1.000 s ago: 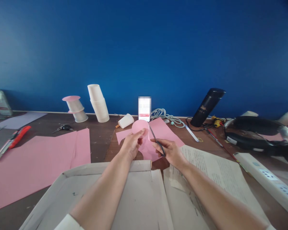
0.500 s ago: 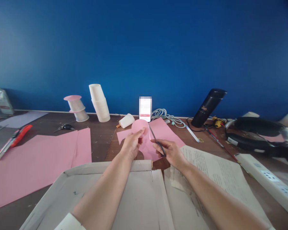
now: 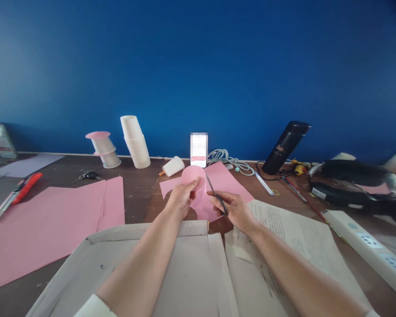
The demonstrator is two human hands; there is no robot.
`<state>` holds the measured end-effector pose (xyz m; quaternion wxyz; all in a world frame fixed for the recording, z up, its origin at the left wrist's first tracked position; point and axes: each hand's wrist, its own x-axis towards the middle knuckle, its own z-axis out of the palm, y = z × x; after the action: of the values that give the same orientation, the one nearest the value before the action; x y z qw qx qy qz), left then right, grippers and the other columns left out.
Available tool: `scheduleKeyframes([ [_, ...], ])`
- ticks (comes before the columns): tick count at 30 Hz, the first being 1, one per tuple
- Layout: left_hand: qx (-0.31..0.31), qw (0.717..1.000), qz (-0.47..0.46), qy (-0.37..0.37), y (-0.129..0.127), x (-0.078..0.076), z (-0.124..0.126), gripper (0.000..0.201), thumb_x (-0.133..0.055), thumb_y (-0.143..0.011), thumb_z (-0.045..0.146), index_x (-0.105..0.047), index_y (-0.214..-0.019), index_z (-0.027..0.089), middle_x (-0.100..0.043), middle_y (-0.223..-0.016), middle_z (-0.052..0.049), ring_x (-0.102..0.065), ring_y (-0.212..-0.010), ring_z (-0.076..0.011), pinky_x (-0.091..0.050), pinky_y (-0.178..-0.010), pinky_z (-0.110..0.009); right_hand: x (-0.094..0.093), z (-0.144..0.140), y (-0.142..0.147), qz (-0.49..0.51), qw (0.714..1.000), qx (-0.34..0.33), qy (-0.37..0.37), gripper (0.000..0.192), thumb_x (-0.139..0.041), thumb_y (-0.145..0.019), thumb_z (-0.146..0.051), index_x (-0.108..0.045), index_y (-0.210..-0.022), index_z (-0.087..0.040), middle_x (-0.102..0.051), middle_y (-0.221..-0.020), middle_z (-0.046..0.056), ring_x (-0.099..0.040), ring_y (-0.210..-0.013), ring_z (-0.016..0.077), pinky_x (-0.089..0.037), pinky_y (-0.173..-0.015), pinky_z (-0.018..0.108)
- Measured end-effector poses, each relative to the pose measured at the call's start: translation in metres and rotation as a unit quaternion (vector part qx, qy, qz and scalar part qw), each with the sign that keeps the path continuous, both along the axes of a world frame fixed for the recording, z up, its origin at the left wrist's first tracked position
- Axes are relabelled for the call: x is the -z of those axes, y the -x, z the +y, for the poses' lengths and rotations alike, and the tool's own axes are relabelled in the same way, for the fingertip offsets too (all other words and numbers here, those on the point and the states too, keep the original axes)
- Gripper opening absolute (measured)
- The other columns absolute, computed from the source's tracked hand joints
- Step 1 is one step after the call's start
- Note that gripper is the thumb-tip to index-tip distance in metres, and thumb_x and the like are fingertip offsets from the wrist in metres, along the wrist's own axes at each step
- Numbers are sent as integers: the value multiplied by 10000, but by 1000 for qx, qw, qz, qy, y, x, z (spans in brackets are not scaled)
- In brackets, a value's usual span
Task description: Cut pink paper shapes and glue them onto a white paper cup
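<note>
Between the thumb and fingers of my left hand [image 3: 184, 194] is a round piece of pink paper [image 3: 192, 174], held up over the table. My right hand [image 3: 231, 205] grips a pair of dark scissors [image 3: 219, 198] by the handles. The blades point up and away, along the right edge of the round piece; I cannot tell whether they touch it. Beneath and behind both hands lies a larger pink sheet [image 3: 224, 178] with cut edges.
A phone [image 3: 198, 152] leans on the blue wall, beside a tipped paper cup [image 3: 173, 166]. Stacked cups [image 3: 137, 145], more pink sheets [image 3: 62, 207] and a utility knife [image 3: 18, 196] are left. A black flask [image 3: 284, 149] and power strip [image 3: 366, 246] are right. Near me lies a cardboard tray [image 3: 119, 230].
The round piece sits slightly lower and tilts a little differently in my left hand. The whole view has shifted slightly; both grips stay the same.
</note>
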<state>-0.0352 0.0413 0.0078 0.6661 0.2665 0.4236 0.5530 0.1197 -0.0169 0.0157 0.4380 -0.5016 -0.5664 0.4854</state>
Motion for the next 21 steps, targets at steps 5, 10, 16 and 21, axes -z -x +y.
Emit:
scheduleKeyframes([
  [5,2,1000,-19,8,-1,-1,0,417,-850,-476,303,-645,-775,96,-558,-646,5,-446,-531,-43,-345,-499,-185,1,0,0,0,1000,-2,1,440,-641,-747,-470,-663,-1055,-156,-532,-616,-24,-499,-514,90,-373,-526,243],
  [10,-2,999,-32,13,-1,-3,-1,388,-855,-466,283,-640,-733,101,-576,-665,-5,-460,-545,-42,-348,-499,-180,-2,-1,1,-7,1000,-1,-1,448,-633,-752,-471,-660,-1065,-151,-529,-608,-24,-491,-506,86,-370,-524,241],
  [16,-4,999,-37,16,-1,-4,-1,383,-859,-451,286,-633,-703,105,-560,-629,6,-455,-537,-43,-345,-496,-179,-2,-1,2,-3,1000,3,-1,455,-642,-744,-466,-663,-1071,-150,-525,-602,-26,-491,-505,90,-380,-523,244],
  [21,-5,999,-34,15,-1,-2,-1,377,-858,-450,285,-630,-692,109,-558,-628,8,-458,-540,-47,-351,-506,-187,-1,-1,1,-6,1000,2,1,453,-640,-749,-469,-661,-1075,-155,-520,-606,-27,-491,-503,87,-373,-518,241],
])
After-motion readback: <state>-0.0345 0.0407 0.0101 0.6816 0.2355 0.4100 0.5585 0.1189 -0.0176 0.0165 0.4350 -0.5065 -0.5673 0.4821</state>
